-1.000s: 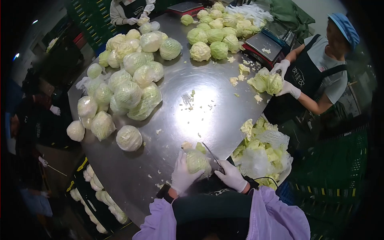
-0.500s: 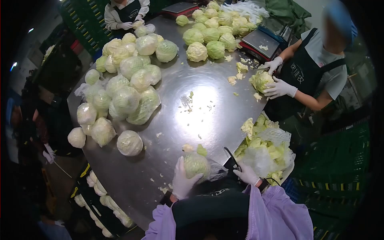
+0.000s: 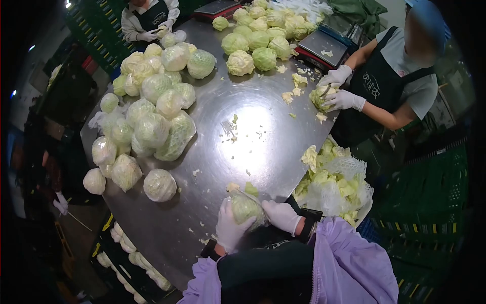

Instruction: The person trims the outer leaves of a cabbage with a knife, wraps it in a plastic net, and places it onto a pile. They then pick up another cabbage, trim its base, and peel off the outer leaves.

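At the table's near edge, my gloved left hand [image 3: 233, 226] is wrapped round the left side of a cabbage [image 3: 246, 206] in clear plastic film. My gloved right hand [image 3: 281, 216] is closed at the cabbage's right side, with its fingers pinched on the film there. A loose green leaf [image 3: 251, 189] and a pale scrap [image 3: 232, 187] lie just beyond the cabbage. To the left sits a single wrapped cabbage [image 3: 160, 185].
Wrapped cabbages [image 3: 152, 130] are heaped on the left of the metal table [image 3: 217, 152], bare ones [image 3: 258, 39] at the far side. A co-worker [image 3: 390, 81] trims a cabbage at right; another person [image 3: 150, 20] stands far left. A leaf-filled bin [image 3: 365, 210] adjoins the right edge.
My right hand has moved left from near the black-handled tool to the cabbage and closed on its film. The loose film at the cabbage's right is drawn in. The view has shifted slightly.
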The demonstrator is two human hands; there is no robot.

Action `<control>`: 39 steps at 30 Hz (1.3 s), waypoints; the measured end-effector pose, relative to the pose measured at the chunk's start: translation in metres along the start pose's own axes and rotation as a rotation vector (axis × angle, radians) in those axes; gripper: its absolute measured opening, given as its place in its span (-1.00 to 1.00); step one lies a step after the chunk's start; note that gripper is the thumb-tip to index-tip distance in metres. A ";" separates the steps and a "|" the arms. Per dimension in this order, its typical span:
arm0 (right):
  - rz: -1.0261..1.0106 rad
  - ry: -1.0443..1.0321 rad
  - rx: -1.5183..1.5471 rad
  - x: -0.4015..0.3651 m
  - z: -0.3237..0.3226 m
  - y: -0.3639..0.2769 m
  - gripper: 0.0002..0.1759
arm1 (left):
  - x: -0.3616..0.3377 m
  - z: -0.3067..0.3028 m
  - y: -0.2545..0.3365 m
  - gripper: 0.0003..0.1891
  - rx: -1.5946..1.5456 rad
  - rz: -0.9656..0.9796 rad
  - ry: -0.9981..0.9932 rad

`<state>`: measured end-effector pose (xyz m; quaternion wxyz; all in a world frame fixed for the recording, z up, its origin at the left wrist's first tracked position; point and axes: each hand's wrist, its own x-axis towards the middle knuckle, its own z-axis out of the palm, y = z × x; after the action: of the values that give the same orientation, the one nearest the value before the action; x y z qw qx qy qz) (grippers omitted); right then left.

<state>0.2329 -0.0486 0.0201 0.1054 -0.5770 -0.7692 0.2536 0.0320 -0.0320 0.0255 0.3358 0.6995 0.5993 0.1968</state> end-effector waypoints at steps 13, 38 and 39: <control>0.116 -0.085 0.031 0.009 0.013 0.009 -0.78 | 0.020 0.001 -0.012 -0.04 0.003 -0.061 0.004; 0.613 -0.283 1.563 0.015 0.029 0.012 -0.41 | -0.013 0.012 -0.097 -0.14 -0.294 0.522 0.159; 0.809 -0.277 1.735 0.017 -0.016 -0.019 -0.43 | -0.012 0.013 -0.091 -0.17 -0.305 0.510 0.164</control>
<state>0.2186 -0.0325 0.0411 0.3081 -0.4844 -0.0631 0.8163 -0.0253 -0.0412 -0.0462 0.3273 0.7505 0.3932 0.4183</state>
